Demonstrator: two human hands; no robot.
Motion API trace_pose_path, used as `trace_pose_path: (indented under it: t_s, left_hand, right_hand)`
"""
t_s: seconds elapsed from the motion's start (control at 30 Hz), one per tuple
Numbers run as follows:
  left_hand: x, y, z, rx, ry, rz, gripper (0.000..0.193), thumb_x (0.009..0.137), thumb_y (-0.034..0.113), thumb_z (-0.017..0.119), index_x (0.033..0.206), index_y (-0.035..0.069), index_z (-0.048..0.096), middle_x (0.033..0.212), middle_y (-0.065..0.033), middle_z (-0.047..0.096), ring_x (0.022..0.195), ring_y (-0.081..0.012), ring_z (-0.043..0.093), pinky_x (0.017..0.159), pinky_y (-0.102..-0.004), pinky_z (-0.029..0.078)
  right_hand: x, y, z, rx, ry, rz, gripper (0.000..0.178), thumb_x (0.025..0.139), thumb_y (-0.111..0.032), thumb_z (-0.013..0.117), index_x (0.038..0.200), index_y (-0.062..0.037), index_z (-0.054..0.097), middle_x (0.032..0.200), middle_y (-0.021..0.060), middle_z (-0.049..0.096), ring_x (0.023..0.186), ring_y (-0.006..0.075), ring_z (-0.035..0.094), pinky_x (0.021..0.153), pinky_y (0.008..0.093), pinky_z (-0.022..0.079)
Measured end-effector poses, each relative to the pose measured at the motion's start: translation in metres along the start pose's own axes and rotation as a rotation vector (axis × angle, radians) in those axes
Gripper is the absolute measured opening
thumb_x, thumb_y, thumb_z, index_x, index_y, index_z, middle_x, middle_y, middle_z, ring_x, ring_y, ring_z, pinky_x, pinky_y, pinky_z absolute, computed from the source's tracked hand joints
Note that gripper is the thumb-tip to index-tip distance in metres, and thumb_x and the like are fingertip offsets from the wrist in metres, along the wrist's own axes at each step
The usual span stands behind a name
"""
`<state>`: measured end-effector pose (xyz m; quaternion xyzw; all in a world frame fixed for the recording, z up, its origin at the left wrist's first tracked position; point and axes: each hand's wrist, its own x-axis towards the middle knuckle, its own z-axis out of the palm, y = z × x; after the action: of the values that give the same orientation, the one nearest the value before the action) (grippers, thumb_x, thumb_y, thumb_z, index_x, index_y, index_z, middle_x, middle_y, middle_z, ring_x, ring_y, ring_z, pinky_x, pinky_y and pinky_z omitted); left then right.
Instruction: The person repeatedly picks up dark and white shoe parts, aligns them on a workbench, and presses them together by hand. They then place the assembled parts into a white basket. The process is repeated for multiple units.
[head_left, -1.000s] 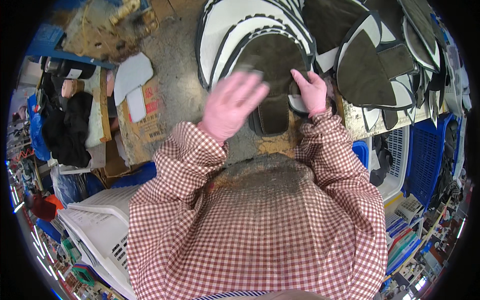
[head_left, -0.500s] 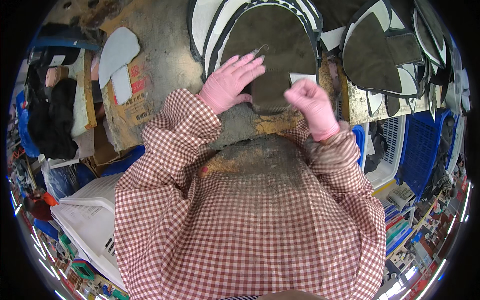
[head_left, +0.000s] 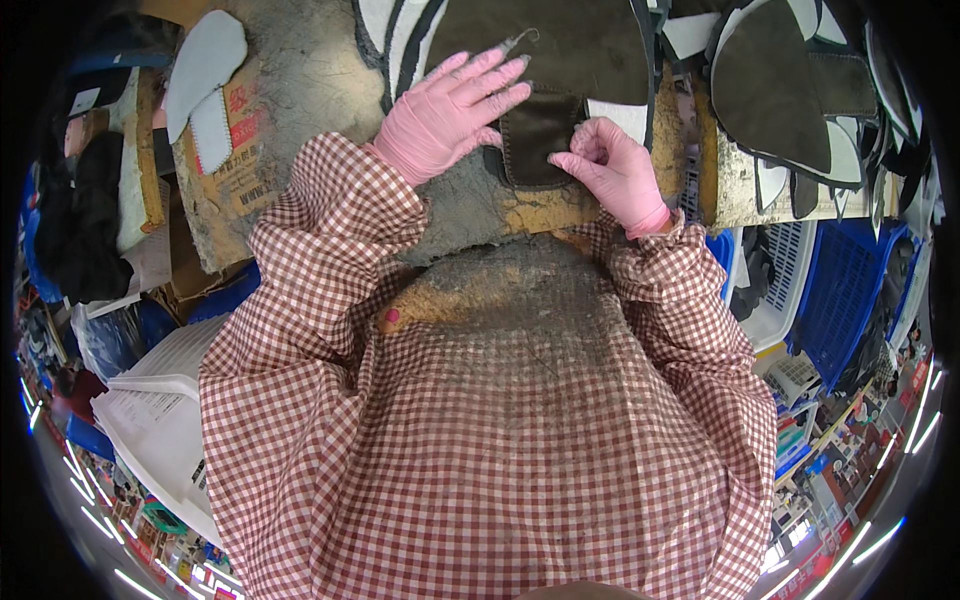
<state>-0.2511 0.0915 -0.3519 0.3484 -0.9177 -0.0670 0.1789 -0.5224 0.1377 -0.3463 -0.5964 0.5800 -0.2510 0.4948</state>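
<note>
A small dark brown suede piece (head_left: 537, 140) lies on the glue-crusted workbench (head_left: 300, 70), at the near end of a larger dark shoe-upper piece (head_left: 560, 45). My left hand (head_left: 450, 110), in a pink glove, lies flat with fingers spread beside the small piece, fingertips on the larger piece. My right hand (head_left: 610, 170), also in a pink glove, pinches the right edge of the small piece with curled fingers. Both sleeves are red-and-white check.
More dark upper pieces with white edges (head_left: 790, 90) are spread at the right of the bench. White foam insole shapes (head_left: 205, 70) lie on cardboard at the left. A blue crate (head_left: 850, 290) and white baskets (head_left: 780, 290) stand at the right, a white basket (head_left: 170, 420) at the lower left.
The view has dropped closer to the bench. My left hand came down from the air to rest flat on the pieces, and my right hand moved onto the small piece's edge.
</note>
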Motion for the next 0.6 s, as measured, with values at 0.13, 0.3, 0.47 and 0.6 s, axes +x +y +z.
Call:
trace_pose_path:
  t_s: [0.13, 0.3, 0.47, 0.6]
  left_hand:
    - [0.000, -0.001, 0.001, -0.015, 0.016, -0.004, 0.074, 0.078, 0.024, 0.076, 0.147, 0.018, 0.050, 0.156, -0.0035, 0.043, 0.144, -0.0264, 0.040, 0.119, -0.0439, 0.035]
    - [0.014, 0.002, -0.040, -0.382, 0.129, -0.104, 0.067, 0.079, 0.013, 0.075, 0.143, 0.012, 0.055, 0.152, -0.0099, 0.048, 0.141, -0.0281, 0.045, 0.117, -0.0451, 0.038]
    - [0.005, 0.067, -0.040, -0.283, 0.378, 0.156, 0.051, 0.083, 0.014, 0.069, 0.133, 0.009, 0.063, 0.145, -0.0135, 0.055, 0.132, -0.0254, 0.054, 0.113, -0.0408, 0.042]
    - [-0.026, 0.107, -0.005, 0.052, -0.049, -0.007, 0.048, 0.089, 0.018, 0.058, 0.135, 0.006, 0.060, 0.138, -0.0095, 0.060, 0.128, -0.0222, 0.056, 0.114, -0.0393, 0.041]
  right_hand:
    - [0.002, 0.004, 0.000, -0.044, 0.024, -0.043, 0.034, 0.082, -0.028, 0.085, 0.092, -0.0056, 0.061, 0.074, -0.0010, 0.063, 0.067, 0.0076, 0.058, 0.067, 0.0240, 0.052]
    - [0.005, 0.011, 0.003, -0.082, 0.031, -0.100, 0.034, 0.082, -0.028, 0.085, 0.091, -0.0062, 0.061, 0.073, -0.0008, 0.063, 0.066, 0.0086, 0.059, 0.066, 0.0241, 0.052]
    - [-0.002, -0.008, 0.004, -0.189, 0.044, -0.031, 0.031, 0.084, -0.027, 0.083, 0.091, -0.0069, 0.060, 0.072, 0.0005, 0.063, 0.064, 0.0125, 0.061, 0.064, 0.0263, 0.053]
    - [0.007, -0.044, -0.008, -0.876, 0.238, -0.280, 0.039, 0.078, -0.024, 0.087, 0.105, -0.0077, 0.064, 0.096, 0.0071, 0.065, 0.091, 0.0189, 0.064, 0.077, 0.0329, 0.055]
